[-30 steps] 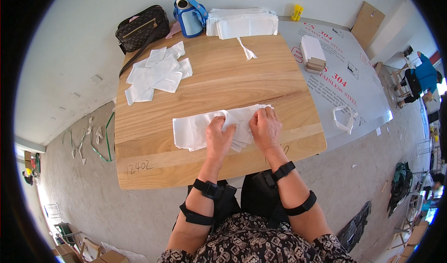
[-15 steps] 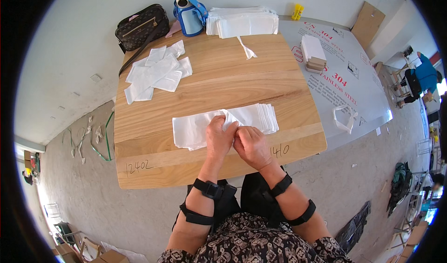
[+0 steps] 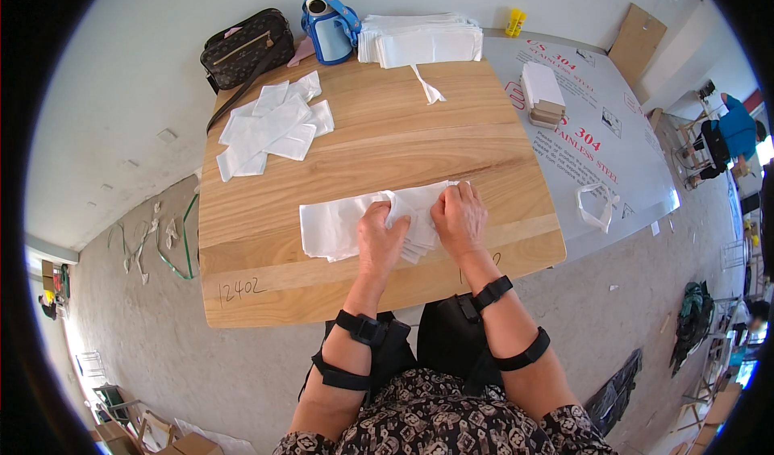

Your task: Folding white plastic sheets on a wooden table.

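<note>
White cloth piece [image 3: 343, 228] — flat on the near part of the wooden table [image 3: 371, 145], directly ahead of the person; long axis runs left to right, parallel to the near table edge; left end lies free and uncovered, right end is bunched into folds under both hands. Left hand [image 3: 380, 241] — resting on the cloth near its middle, fingertips pinching a raised fold; nearer to the free left length. Right hand [image 3: 459, 220] — laid palm down on the folded right end, fingers curled over its far edge; whether they grip or merely press, cannot tell. Hands just beside each other, the raised fold between them. Hidden: the cloth's right end and the number of folded layers, covered by the hands; a few layer edges show below the palms. Elsewhere: loose white pieces [image 3: 270, 128] at far left; a neat white stack [image 3: 419, 45] at the far edge — both well apart from the hands.
</note>
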A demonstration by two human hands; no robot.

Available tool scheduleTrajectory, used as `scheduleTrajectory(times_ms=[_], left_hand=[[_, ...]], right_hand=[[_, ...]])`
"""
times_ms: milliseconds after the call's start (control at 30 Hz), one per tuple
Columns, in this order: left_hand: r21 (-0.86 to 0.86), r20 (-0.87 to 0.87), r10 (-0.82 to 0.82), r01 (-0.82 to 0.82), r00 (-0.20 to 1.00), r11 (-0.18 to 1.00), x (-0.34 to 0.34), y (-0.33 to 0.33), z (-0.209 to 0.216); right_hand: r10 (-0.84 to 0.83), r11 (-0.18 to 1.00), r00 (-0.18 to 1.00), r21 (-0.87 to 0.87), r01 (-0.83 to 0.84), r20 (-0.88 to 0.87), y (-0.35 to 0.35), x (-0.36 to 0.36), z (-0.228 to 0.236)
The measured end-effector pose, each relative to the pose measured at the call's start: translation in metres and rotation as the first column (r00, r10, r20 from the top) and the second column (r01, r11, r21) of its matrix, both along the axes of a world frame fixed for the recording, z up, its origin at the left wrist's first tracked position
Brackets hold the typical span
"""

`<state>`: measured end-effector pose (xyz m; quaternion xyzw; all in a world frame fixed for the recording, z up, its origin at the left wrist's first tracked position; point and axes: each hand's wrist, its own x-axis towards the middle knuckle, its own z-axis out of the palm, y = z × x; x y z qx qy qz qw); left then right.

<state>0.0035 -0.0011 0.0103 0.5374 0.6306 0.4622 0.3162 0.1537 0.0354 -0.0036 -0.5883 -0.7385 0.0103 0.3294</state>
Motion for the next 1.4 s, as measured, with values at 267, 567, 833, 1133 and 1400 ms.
scheduleTrajectory(times_ms=[267, 567, 833, 1133, 1400], left_hand=[[-0.009, -0.002, 0.011, -0.011, 1.000, 1.000, 0.000, -0.001, -0.001], [-0.005, 0.001, -0.005, 0.005, 1.000, 1.000, 0.003, -0.002, 0.009], [0.012, 0.009, 0.021, -0.021, 1.000, 1.000, 0.001, -0.002, 0.004], [0.007, -0.012, 0.035, -0.035, 0.999, 0.999, 0.001, -0.001, 0.002], [0.020, -0.004, 0.008, -0.008, 1.000, 1.000, 0.000, 0.000, 0.002]], right_hand=[[0.030, 0.987, 0.999, 0.161, -0.025, -0.028, -0.002, 0.000, 0.000], [0.060, 0.977, 0.998, 0.206, -0.055, -0.019, -0.005, 0.003, -0.001], [0.096, 0.950, 0.995, 0.299, -0.086, -0.016, -0.012, -0.002, 0.008], [0.162, 0.969, 0.964, 0.220, -0.115, -0.210, -0.011, -0.004, -0.002], [0.004, 1.000, 0.966, -0.023, -0.010, -0.258, -0.018, 0.000, 0.008]])
